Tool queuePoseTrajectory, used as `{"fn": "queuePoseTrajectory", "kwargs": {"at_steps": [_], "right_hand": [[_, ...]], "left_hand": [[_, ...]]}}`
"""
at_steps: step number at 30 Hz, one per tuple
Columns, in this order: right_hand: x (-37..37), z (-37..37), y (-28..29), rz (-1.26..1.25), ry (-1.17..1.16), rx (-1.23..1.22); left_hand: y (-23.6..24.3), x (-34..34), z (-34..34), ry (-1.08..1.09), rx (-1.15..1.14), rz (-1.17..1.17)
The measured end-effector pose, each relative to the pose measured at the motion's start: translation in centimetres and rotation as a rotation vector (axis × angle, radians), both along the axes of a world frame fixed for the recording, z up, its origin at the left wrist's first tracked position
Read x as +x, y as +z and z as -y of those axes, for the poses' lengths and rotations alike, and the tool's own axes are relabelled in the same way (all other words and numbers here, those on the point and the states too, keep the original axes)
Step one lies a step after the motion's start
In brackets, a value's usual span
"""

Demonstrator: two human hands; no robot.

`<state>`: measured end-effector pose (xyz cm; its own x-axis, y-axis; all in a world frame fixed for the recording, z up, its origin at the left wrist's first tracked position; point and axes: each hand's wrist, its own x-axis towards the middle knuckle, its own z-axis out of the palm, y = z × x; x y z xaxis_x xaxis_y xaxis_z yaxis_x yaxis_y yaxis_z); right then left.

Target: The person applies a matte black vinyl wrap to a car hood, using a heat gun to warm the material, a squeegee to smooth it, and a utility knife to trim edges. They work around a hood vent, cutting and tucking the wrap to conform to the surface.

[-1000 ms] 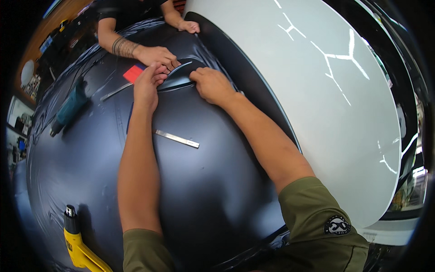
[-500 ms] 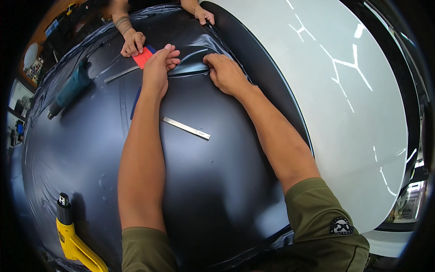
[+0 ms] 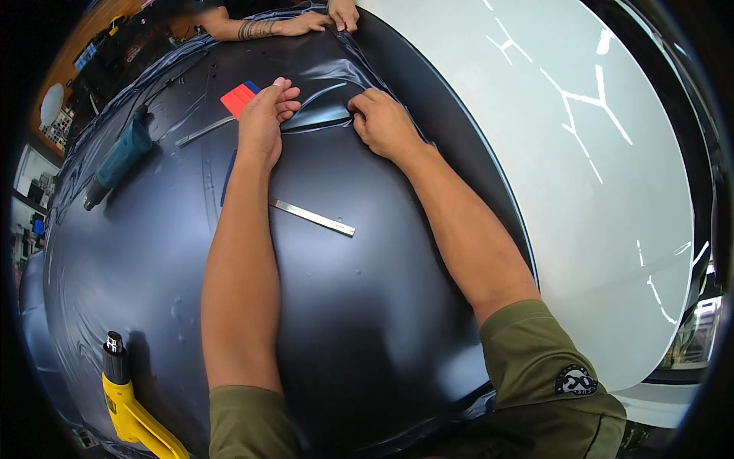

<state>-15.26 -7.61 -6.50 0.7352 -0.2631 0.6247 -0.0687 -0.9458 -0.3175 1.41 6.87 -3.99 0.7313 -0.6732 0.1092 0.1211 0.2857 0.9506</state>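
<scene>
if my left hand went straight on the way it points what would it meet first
Likely the co-worker's right hand, near the far edge of the dark film, though the height of your left hand is unclear.

From where I sit, the teal heat gun [image 3: 122,157] makes the handiest landmark: it lies on its side, a dark cord [image 3: 180,75] trailing from its far end. Nearer my view than that gun I have a yellow heat gun [image 3: 134,413] with a black nozzle. Right of the teal gun I can make out a slim metal strip [image 3: 205,130], then a red card [image 3: 238,99] with a blue edge. A second metal strip [image 3: 313,217] lies to its right too, closer to me. Well apart on that same side, I see a glossy white panel [image 3: 596,206] with bright light reflections. Left of the gun, there's a white rounded object [image 3: 52,105].
</scene>
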Motion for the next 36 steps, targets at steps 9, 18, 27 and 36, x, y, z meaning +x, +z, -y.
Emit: {"fn": "queuePoseTrajectory", "kwargs": {"at_steps": [9,18,27,36], "right_hand": [[-0.5,0.3,1.2,-0.191,-0.005,-0.240],[-0.1,-0.1,0.9,-0.131,0.071,-0.192],[-2.5,-0.6,2.3,-0.201,-0.021,-0.093],[-2.3,-1.6,2.1,-0.096,0.064,-0.136]], "left_hand": [[0.1,-0.3,0.3,0.004,-0.022,-0.012],[-0.1,-0.4,0.1,0.032,-0.046,-0.012],[1.0,-3.2,1.3,0.040,-0.063,-0.026],[0.9,-3.4,0.9,0.082,-0.055,0.023]]}}
